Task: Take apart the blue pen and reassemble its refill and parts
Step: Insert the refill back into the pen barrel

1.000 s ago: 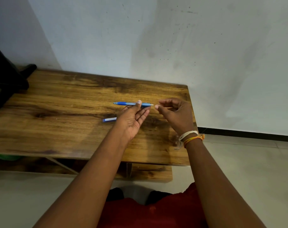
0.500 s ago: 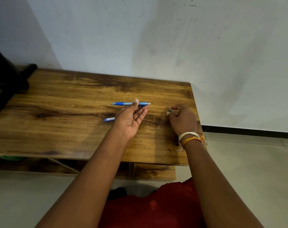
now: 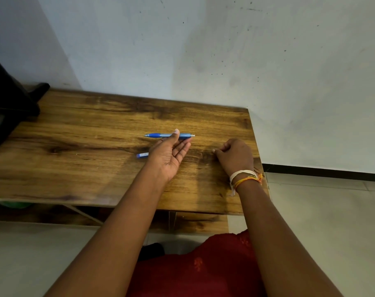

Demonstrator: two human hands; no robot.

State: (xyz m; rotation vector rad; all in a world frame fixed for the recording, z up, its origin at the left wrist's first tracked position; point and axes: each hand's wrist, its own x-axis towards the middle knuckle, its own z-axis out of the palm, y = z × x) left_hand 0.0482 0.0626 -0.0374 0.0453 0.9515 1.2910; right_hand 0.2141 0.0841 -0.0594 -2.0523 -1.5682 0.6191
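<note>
On the wooden table point(image 3: 75, 168), seen from the head camera, the blue pen point(image 3: 168, 135) lies flat and crosswise, its darker grip and tip to the left and a pale end to the right, looking whole or nearly so. Just past it the left hand point(image 3: 169, 153) is held open, palm turned sideways, fingers loosely spread, with the thumb tip over the barrel; whether it presses the pen or only hovers is not clear, and it grips nothing. A short blue piece point(image 3: 142, 155) lies partly hidden behind that hand, nearer the table's front edge. Well to the right, the right hand point(image 3: 236, 156) rests on the table curled into a loose fist; whether it hides a small part cannot be told. The pen should be light, stiff and smooth, apt to roll, so pinching the rubbery grip with one hand and the barrel with the other seems best for twisting it apart.
</note>
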